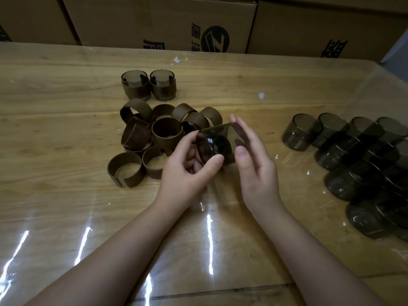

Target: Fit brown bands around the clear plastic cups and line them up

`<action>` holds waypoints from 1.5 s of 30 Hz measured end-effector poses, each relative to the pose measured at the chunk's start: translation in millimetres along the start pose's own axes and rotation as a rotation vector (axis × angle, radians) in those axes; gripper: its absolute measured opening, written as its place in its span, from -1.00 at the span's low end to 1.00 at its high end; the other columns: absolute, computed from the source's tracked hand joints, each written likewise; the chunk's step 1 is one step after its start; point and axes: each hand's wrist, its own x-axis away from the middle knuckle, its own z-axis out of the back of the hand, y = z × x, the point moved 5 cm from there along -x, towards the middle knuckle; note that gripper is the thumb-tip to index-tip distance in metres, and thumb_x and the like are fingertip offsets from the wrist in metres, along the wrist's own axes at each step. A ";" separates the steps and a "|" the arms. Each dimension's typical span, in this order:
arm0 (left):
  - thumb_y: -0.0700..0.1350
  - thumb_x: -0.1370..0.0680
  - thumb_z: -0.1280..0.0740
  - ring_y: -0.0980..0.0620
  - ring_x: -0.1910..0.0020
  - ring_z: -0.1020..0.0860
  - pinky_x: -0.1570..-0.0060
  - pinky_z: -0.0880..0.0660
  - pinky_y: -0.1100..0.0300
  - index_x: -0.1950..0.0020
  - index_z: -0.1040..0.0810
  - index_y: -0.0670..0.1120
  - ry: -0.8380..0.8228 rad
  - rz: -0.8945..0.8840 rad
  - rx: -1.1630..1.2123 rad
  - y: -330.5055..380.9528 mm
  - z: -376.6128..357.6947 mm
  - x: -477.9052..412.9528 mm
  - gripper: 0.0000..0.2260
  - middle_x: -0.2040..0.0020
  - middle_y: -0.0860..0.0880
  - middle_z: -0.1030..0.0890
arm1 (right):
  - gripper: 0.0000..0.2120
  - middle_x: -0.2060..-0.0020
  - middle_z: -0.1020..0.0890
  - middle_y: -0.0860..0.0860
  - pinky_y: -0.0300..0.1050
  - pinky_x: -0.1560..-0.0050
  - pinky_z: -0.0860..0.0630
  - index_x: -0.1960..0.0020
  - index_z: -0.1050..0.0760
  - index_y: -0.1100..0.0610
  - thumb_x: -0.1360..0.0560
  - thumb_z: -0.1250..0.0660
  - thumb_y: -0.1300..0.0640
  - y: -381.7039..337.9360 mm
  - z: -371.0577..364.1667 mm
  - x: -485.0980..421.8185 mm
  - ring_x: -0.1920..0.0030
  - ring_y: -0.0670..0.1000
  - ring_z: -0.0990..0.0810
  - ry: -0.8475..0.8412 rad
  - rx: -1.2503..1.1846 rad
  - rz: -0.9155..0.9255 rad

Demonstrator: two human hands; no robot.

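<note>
Smoky clear plastic, tipped on its side above the counter (66,129), mid-air between both hands: the one cup (217,140) getting worked on right now. Gripped by the left hand (187,171), thumb and curled fingers (187,138) wrapped round its left end. Flat and opened up on the other side, the right hand (254,168), fingers (242,131) straight, palm facing the cup's right end, touching or just shy of it, can't tell which tbh. Probably steadying or squaring it up, not grabbing. No band on it yet.

Held sideways like that presumably to leave one end free for sliding a band on. Loose brown bands (165,131) heaped just behind the left hand, close enough to grab without much of a reach. Off to the right, bare cups (353,155) piled well apart from the bands, so basically a supply on each side and the work in the middle. At the back, two finished cups (148,85) parked upright side by side, touching, bands round the lower half: start of the line-up, looks like. Behind all that, cardboard boxes (154,23).
</note>
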 end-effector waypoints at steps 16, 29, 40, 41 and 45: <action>0.07 -0.44 -0.36 0.17 0.35 -0.52 0.40 -0.47 0.31 -0.30 -0.28 0.10 0.105 -0.140 0.111 -4.2 7.3 -5.4 -0.52 -0.03 0.08 -0.55 | -0.53 -0.36 -0.49 0.04 0.04 -0.40 -0.37 -0.42 -0.36 0.13 -0.58 -0.11 -0.06 1.2 -4.0 1.6 -0.41 -0.05 -0.41 -0.035 -0.062 -0.009; 0.16 -0.36 -0.34 -0.08 -0.01 -0.60 0.00 -0.54 -0.02 -0.19 -0.40 0.20 0.021 -0.069 -0.054 4.5 0.7 0.3 -0.59 -0.04 0.06 -0.61 | -0.57 -0.36 -0.47 0.06 -0.03 -0.39 -0.38 -0.39 -0.34 0.17 -0.58 -0.09 0.03 -10.2 4.2 0.7 -0.41 -0.05 -0.41 0.051 -0.102 0.070; 0.12 -0.41 -0.35 0.04 -0.03 -0.60 0.08 -0.56 0.16 -0.28 -0.34 0.15 -0.008 -0.164 0.001 -0.4 1.4 2.3 -0.54 -0.14 0.01 -0.56 | -0.49 -0.32 -0.54 0.00 -0.05 -0.40 -0.36 -0.39 -0.41 0.12 -0.56 -0.09 -0.13 0.8 -1.2 -1.2 -0.38 -0.07 -0.45 -0.008 -0.088 -0.044; 0.11 -0.42 -0.35 -0.01 0.09 -0.59 0.19 -0.53 0.23 -0.29 -0.34 0.15 0.006 -0.180 0.021 -1.5 2.3 2.1 -0.54 -0.14 -0.01 -0.55 | -0.46 -0.31 -0.54 0.01 -0.02 -0.40 -0.37 -0.39 -0.42 0.16 -0.56 -0.09 -0.13 1.2 -2.4 -0.7 -0.37 -0.06 -0.45 -0.021 -0.087 -0.046; 0.13 -0.46 -0.36 -0.09 0.30 -0.49 0.38 -0.46 0.24 -0.33 -0.30 0.12 0.069 -0.221 0.067 -4.4 5.7 -0.7 -0.51 -0.12 -0.05 -0.53 | -0.33 -0.31 -0.55 0.01 0.07 -0.39 -0.38 -0.40 -0.41 0.22 -0.56 -0.11 -0.29 -1.4 -3.9 0.5 -0.38 -0.03 -0.45 -0.037 -0.102 -0.030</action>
